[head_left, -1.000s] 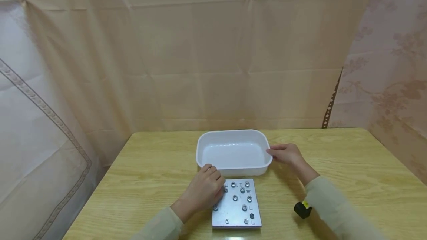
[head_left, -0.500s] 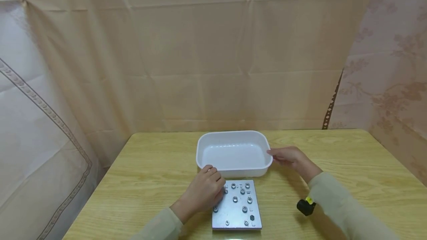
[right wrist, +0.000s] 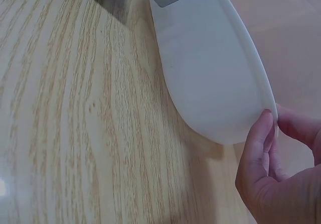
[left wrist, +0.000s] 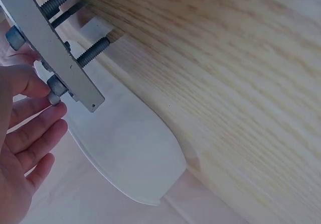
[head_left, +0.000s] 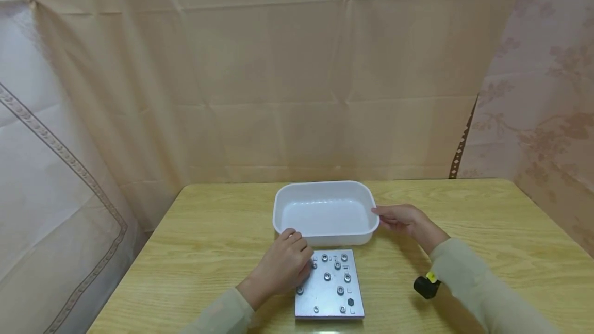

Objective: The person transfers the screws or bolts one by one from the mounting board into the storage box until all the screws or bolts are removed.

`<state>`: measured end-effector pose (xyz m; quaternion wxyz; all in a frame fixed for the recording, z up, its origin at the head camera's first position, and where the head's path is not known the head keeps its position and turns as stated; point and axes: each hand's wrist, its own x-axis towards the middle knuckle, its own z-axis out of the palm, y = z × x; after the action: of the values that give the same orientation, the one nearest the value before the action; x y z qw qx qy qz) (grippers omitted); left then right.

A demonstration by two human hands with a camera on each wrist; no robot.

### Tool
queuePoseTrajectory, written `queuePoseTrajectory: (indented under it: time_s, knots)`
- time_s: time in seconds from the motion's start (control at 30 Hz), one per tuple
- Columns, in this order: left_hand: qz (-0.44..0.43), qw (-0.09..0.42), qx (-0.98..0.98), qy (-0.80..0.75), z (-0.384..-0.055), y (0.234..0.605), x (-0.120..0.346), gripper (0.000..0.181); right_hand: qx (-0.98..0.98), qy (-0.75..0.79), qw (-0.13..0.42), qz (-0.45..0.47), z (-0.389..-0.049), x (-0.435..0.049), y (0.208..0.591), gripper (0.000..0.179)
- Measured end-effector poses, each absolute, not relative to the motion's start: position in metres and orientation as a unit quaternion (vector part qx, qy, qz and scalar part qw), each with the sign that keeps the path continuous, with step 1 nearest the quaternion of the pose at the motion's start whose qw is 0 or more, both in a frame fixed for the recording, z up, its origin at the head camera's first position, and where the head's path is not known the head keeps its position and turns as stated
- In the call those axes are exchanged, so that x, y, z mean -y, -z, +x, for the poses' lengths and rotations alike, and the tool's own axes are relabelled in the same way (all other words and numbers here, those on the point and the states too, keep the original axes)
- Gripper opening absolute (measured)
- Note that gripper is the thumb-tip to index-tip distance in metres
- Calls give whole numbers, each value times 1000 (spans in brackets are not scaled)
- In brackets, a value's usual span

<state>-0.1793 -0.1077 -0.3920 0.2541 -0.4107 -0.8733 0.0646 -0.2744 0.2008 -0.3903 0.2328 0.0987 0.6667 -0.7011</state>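
Observation:
A white rectangular plastic tray [head_left: 325, 238] sits on the table behind a metal plate [head_left: 320, 298] studded with several socket-head bolts. My left hand [head_left: 284, 264] covers the plate's left far corner. Seen from the left wrist, its thumb and index finger pinch a small silver bolt [left wrist: 53, 98] beside a larger bolt head [left wrist: 57, 85]. Threaded shanks [left wrist: 94, 51] stick out below the plate, which stands raised over the table. My right hand [head_left: 401, 218] grips the tray's right rim, thumb on the outer wall and fingers over the edge in the right wrist view [right wrist: 281, 153].
A wood-grain table [head_left: 209, 251] carries everything. Beige cloth [head_left: 278, 92] hangs behind the table's far edge, with patterned cloth [head_left: 543, 117] to the right. A black wrist camera with a yellow mark [head_left: 426, 287] sits at the right sleeve.
My right wrist and forearm have shifted slightly right and lower, while the fingers stay on the tray rim. The left hand, plate and tray stay in place.

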Motion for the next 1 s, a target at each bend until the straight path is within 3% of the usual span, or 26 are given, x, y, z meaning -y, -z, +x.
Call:
queuePoseTrajectory:
  time_s: [0.67, 1.0]
  knots:
    - [-399, 267, 877, -30, -184, 392, 111, 9, -649, 713, 251, 92, -279, -200, 393, 22]
    - [-393, 246, 885, -35, -183, 386, 109, 9, -633, 723, 253, 110, -277, -200, 392, 20]
